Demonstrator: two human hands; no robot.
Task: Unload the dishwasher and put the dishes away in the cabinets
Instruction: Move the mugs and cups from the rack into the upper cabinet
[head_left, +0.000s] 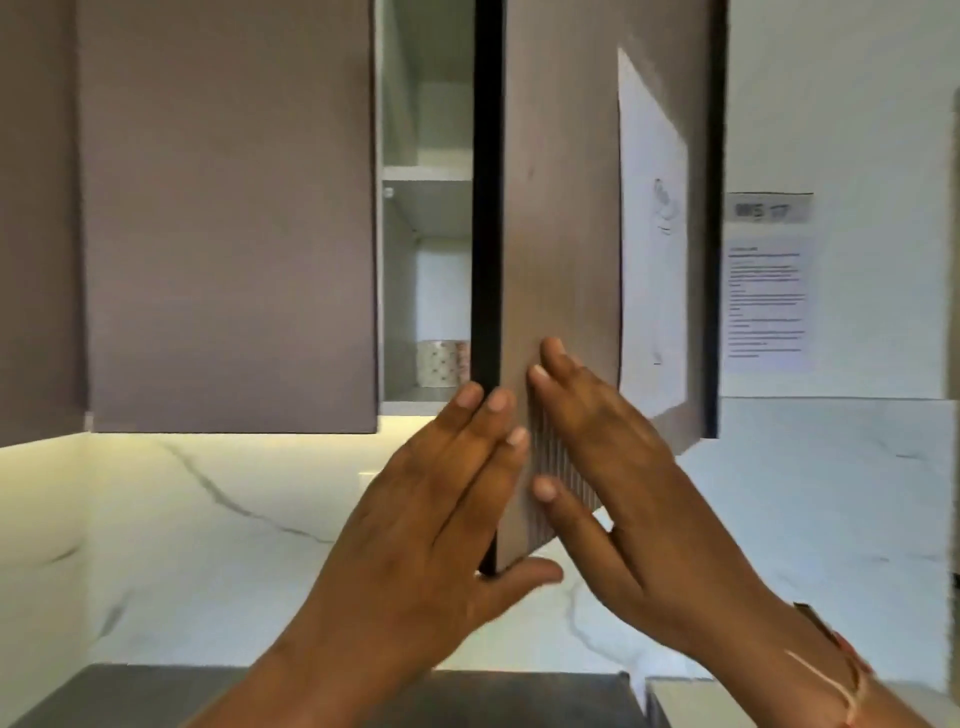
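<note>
At the wall cabinet (400, 291), your left hand (431, 519) and right hand (623, 467) press, fingers straight, on either side of the half-open door (561, 234), holding no dish. Shut it fast and the left fingers could get pinched. A patterned cup (441, 364) sits inside on the bottom shelf (415, 395), the door partly barring it.

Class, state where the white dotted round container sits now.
In the head view, the white dotted round container stands on the bottom shelf of the open cabinet, just left of the dark edge of the brown wooden door, above the left hand.
</note>
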